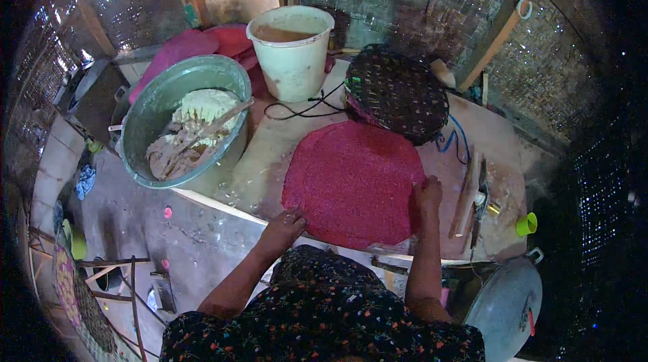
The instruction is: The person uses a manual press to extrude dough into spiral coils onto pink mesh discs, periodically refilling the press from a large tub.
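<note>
A round red mat with a rough, grainy face lies on the table at its near edge, in front of me. My left hand has its fingers closed on the mat's near left rim. At the right rim, my right hand grips the edge, its fingertips partly hidden. Just beyond the mat, and touching or overlapping its far side, is a dark woven round basket or tray.
A large green tub at the left holds pale dough-like stuff and a wooden paddle. Behind stands a white bucket. Wooden sticks, a green cup and a big metal lid are at right. A cord crosses the tabletop.
</note>
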A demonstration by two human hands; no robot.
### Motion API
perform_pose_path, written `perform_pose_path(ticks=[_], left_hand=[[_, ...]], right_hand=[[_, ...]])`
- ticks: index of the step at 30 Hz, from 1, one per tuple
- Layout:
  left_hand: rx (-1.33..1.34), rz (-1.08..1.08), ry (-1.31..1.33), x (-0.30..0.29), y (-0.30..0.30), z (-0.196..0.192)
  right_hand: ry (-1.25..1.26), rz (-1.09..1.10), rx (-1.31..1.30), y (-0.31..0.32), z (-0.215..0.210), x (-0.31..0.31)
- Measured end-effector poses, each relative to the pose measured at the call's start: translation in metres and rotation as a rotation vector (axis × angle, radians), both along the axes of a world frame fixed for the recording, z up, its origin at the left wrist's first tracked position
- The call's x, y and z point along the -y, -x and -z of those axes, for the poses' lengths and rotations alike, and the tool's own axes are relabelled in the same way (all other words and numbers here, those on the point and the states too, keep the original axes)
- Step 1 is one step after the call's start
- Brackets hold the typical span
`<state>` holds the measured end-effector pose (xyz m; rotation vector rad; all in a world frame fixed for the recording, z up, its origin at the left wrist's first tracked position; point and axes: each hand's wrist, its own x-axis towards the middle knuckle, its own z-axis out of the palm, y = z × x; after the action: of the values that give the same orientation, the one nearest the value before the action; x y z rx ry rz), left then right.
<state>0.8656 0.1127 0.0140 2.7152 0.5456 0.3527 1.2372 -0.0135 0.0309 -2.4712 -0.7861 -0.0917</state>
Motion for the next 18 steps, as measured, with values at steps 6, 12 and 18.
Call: perform_pose_path(ticks=[6, 12, 18], left_hand=[[0.102, -0.059, -0.061, -0.006, 0.010, -0.009], [-0.218, -0.261, 0.143, -0.018, 0.028, -0.024], [0.101, -0.181, -0.059, -0.022, 0.032, -0.003]], right_hand=[[-0.042, -0.151, 0.017, -0.015, 0.003, 0.006], [-0.501, -0.205, -0.041, -0.022, -0.140, 0.065], [-0.908, 0.154, 0.148, -0.121, -0.162, 0.141]])
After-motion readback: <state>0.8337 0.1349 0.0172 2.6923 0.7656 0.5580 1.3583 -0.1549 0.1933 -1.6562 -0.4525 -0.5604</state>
